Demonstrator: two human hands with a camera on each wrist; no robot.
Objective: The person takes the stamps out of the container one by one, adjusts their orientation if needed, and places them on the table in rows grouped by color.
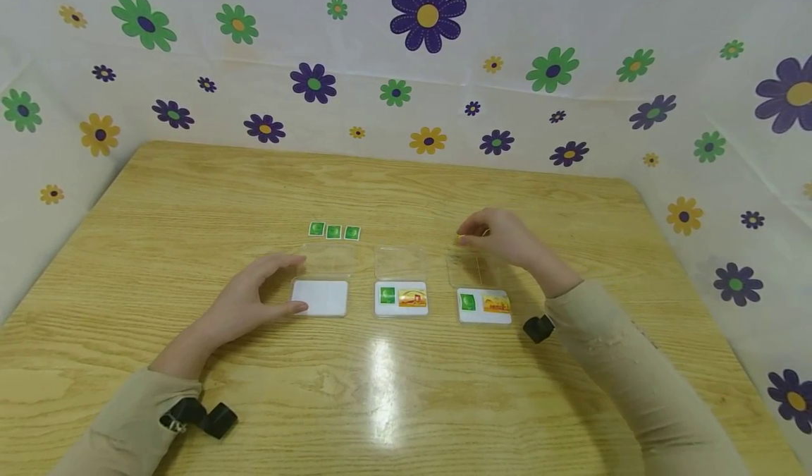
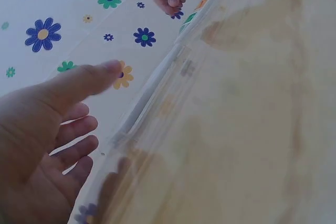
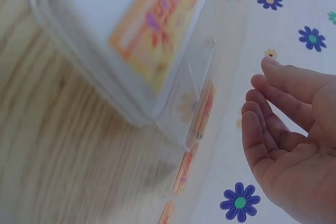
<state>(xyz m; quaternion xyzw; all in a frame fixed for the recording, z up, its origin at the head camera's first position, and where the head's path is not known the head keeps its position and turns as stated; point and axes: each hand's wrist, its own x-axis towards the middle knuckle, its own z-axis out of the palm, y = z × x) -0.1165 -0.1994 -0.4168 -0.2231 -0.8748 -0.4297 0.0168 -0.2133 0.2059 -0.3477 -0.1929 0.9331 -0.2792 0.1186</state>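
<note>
Three clear plastic cases stand in a row, lids opened away from me. In the head view, the left case (image 1: 320, 298) shows plain white inside. The middle case (image 1: 392, 310) and right case (image 1: 476, 317) each carry a green square and an orange picture piece on white. My left hand (image 1: 247, 296) is beside the left case, fingers spread, thumb at its near left corner. My right hand (image 1: 501, 236) hovers behind the right case's lid (image 1: 463, 271), thumb and forefinger close together. Orange pieces (image 3: 184, 171) lie near it; the right wrist view shows nothing between its fingertips.
Three small green squares (image 1: 333, 232) lie behind the left case's lid (image 1: 330, 259). The middle lid (image 1: 401, 263) lies flat on the wooden table (image 1: 285, 398). A white flower-printed sheet (image 1: 355, 46) hangs around the table's back and sides.
</note>
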